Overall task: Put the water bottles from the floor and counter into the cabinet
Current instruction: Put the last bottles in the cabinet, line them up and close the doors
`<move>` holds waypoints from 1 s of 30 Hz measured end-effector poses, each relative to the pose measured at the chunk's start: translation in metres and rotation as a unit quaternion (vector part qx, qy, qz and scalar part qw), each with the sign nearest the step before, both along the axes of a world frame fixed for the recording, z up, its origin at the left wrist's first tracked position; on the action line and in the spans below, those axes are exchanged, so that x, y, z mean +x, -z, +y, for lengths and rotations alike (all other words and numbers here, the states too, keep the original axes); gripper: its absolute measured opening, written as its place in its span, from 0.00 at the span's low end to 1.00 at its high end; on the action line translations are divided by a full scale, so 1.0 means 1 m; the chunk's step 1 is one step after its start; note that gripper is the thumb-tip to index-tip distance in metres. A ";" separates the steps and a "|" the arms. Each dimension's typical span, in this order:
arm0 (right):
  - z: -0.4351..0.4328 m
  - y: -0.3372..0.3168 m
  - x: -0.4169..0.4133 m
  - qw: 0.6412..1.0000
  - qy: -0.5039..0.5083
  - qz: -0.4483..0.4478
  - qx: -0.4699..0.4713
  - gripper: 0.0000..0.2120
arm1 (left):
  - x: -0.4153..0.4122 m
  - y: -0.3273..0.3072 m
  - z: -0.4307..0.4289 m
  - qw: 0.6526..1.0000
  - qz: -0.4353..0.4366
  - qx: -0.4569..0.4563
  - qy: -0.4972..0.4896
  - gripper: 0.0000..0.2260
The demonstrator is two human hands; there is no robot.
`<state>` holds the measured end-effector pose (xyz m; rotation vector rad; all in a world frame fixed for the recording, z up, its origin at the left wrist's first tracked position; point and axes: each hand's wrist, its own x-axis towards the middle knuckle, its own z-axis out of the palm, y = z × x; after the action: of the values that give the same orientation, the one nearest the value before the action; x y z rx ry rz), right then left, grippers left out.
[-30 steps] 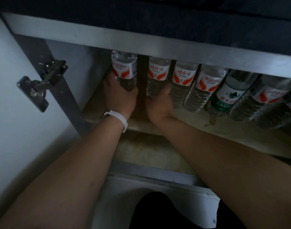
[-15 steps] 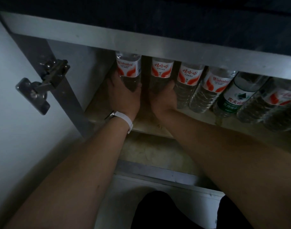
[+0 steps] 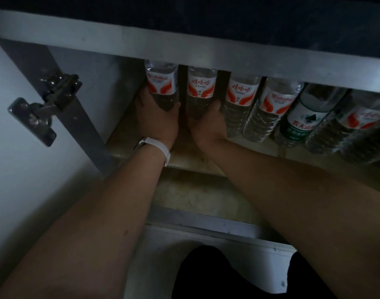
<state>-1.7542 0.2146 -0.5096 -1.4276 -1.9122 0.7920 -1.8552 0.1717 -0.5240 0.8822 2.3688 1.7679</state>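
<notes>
Hands (image 3: 157, 124) still grip the two leftmost bottles (image 3: 161, 83).

The left forearm (image 3: 94, 216) and right forearm (image 3: 296, 190) are bare. A white watch strap (image 3: 162, 148) circles the wrist behind the left hand (image 3: 157, 121), a silvery watch case (image 3: 141, 142) showing at its outer side. Black trousers (image 3: 208, 275) cover the legs below.
</notes>
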 end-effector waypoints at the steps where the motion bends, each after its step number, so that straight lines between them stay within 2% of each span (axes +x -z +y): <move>1: -0.001 0.001 0.001 1.000 -0.002 -0.006 0.007 0.27 | 0.000 0.000 -0.001 1.000 0.005 0.001 0.002 0.37; 9: -0.002 0.006 -0.003 0.999 -0.002 -0.029 0.018 0.29 | 0.000 0.001 -0.007 1.000 0.009 -0.007 0.003 0.35; 15: -0.003 0.002 0.011 0.998 -0.050 0.023 -0.003 0.29 | 0.006 -0.007 -0.016 0.999 -0.004 -0.034 0.034 0.38; 19: -0.012 -0.009 0.035 0.991 -0.126 0.041 0.028 0.25 | 0.017 -0.010 -0.029 0.996 0.054 -0.066 0.034 0.32; 25: -0.032 -0.019 0.092 0.979 -0.189 -0.047 0.062 0.22 | 0.062 -0.012 -0.076 0.977 0.138 -0.139 0.086 0.26; 30: -0.045 -0.025 0.146 0.953 -0.189 -0.169 0.164 0.23 | 0.107 -0.020 -0.108 0.930 0.261 -0.202 0.164 0.24</move>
<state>-1.6083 0.1695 -0.4847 -1.0557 -2.4913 0.3746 -1.7479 0.0640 -0.5045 1.7070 2.5170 0.9504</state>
